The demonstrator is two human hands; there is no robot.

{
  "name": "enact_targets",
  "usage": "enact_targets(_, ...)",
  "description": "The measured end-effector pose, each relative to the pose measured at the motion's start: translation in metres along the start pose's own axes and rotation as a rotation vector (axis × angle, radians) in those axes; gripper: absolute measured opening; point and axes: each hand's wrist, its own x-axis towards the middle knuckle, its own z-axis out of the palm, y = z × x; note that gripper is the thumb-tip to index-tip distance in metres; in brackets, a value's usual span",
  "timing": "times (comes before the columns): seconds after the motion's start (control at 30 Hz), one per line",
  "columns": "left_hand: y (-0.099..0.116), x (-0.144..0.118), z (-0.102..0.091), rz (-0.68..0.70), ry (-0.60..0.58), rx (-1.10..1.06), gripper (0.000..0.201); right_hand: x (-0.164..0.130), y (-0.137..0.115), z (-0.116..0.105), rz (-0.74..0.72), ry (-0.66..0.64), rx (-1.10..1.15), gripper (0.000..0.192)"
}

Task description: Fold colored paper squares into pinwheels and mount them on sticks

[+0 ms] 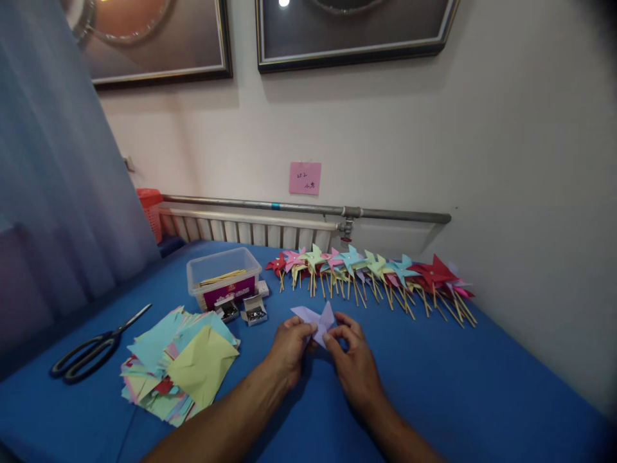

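Note:
A lavender paper pinwheel is held up between both my hands over the blue table. My left hand pinches it from the left, its thumb lying near the centre of the folded paper. From the right, my right hand has its fingers closed on the lower right part. Pointed blades stick out above and to the left of my fingers. Whether a stick or pin is attached behind the paper is hidden.
A row of finished pinwheels on sticks lies along the back. To the left are cut paper squares, black-handled scissors, a clear plastic box with sticks, and small boxes of metal pins. A radiator stands behind the blue table.

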Motion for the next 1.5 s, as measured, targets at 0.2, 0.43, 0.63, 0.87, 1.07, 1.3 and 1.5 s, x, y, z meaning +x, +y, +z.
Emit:
enact_targets(0.2,0.0007,-0.0033,0.0012,0.008,-0.016,0.08,0.017,0.0056,-0.0012,-0.0001,0.195,-0.057,0.137,0.024)
enact_targets(0.43,-0.0018,-0.0044,0.0029,0.049,-0.027,0.149,0.013,0.0087,0.0022,-0.0012,0.254,-0.073,0.234,0.031)
enact_targets(0.63,-0.0037,-0.0035,0.0017,0.05,-0.032,0.164,0.011,0.0047,-0.0042,-0.0017,0.254,-0.078,0.246,0.028)
enact_targets(0.87,-0.005,0.0004,-0.0035,0.04,-0.06,0.092,0.019,0.0056,-0.0045,0.0024,0.334,0.02,0.539,0.036)
enact_targets(1.07,-0.0038,-0.0027,-0.0018,0.039,-0.084,0.154,0.016,0.0046,-0.0039,0.0017,0.394,-0.217,0.727,0.041)
enact_targets(1.3,-0.0012,-0.0045,0.0005,0.041,-0.083,0.204,0.02,0.004,-0.0014,0.0006,0.419,-0.126,0.696,0.039)
enact_targets(1.5,-0.0042,-0.0003,-0.0036,0.029,-0.111,0.216,0.022,0.0073,0.0026,0.0017,0.402,-0.116,0.603,0.038)
